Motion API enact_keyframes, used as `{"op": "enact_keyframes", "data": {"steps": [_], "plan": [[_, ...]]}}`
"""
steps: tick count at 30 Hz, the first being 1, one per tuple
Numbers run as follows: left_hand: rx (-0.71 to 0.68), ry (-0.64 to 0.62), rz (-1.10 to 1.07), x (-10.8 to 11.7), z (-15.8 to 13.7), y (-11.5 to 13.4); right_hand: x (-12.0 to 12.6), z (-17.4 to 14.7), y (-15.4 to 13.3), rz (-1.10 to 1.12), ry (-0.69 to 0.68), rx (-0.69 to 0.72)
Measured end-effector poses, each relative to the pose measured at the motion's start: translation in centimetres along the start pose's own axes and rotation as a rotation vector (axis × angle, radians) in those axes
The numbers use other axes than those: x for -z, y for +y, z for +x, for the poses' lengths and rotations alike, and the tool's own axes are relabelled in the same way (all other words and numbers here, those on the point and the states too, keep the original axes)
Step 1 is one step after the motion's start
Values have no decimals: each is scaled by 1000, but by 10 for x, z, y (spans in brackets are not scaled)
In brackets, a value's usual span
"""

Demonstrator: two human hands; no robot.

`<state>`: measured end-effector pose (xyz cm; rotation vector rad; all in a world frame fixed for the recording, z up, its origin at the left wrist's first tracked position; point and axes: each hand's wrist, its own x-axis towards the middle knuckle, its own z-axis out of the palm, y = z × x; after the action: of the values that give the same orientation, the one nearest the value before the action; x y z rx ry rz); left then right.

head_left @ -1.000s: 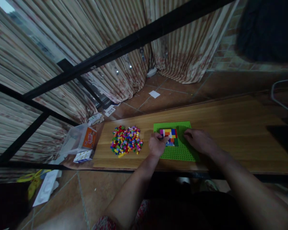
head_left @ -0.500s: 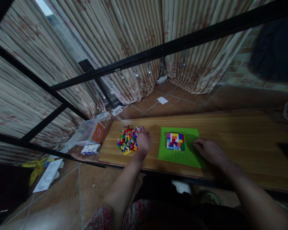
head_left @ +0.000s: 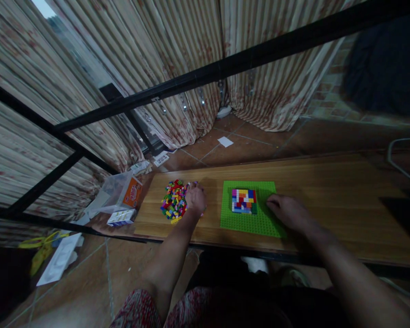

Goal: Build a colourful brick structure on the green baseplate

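My left hand lies over the right side of a heap of loose multicoloured toy bricks, fingers stretched out and pointing down at the bricks. Part of the heap is hidden under it. On the green studded baseplate sits a roughly square patch of joined toy bricks in white, red, yellow, blue and other colours. My right hand rests at the baseplate's right edge, thumb and fingers pressed together. Whatever its fingertips may hold is too small to make out.
Both hands work on a long wooden bench top. Left of it stand a clear plastic box with an orange label and a small white-and-blue carton. A black metal rail crosses before the curtains. White paper lies on the floor.
The view has shifted slightly, moving everything left. My left hand has flattened out over the heap's right side, its fingers spreading. My right hand keeps its place beside the baseplate.
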<state>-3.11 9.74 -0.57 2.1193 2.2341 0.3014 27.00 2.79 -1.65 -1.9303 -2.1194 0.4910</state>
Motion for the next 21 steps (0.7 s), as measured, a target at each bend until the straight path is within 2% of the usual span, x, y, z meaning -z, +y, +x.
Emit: {"op": "enact_keyframes", "data": {"steps": [6,9,15,21], "plan": [[-55,14,16,11,-9,8,6,-1,-6,5,-20,-6],[-191,11,-60,16,-30,24,9,-2,-9,7,-41,-22],[-412,-133,-237,14,-77,63,10,-2,-11,4,-49,-57],[-451,-154,-269,7,-76,79,9,-2,-9,8,-47,-55]]}}
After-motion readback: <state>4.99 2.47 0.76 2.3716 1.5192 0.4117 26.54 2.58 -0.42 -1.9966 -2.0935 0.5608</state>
